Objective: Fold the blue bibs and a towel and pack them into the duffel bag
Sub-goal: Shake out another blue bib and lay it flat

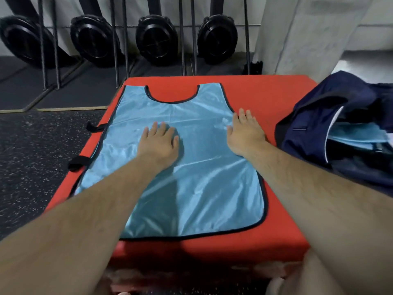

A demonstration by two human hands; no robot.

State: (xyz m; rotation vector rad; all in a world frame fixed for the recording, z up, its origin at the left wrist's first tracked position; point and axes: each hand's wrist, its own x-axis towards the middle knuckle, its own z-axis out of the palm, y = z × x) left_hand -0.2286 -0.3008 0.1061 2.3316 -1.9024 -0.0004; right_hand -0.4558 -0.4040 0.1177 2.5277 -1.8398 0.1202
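Observation:
A light blue bib (197,188) with dark trim lies spread flat on a red padded box (265,94), neck opening at the far end. My left hand (159,143) rests palm down on the bib's middle, fingers apart. At the bib's right edge my right hand (244,133) lies flat too, partly on the red surface. A navy duffel bag (331,116) stands open at the right of the box, with light blue fabric (357,135) showing inside it. No towel is in view.
Black straps (78,162) hang off the box's left edge. Dark speckled rubber floor (32,156) lies to the left. Several black wheel-like machines (155,39) on metal legs stand along the back wall. A white pillar (297,35) rises at the back right.

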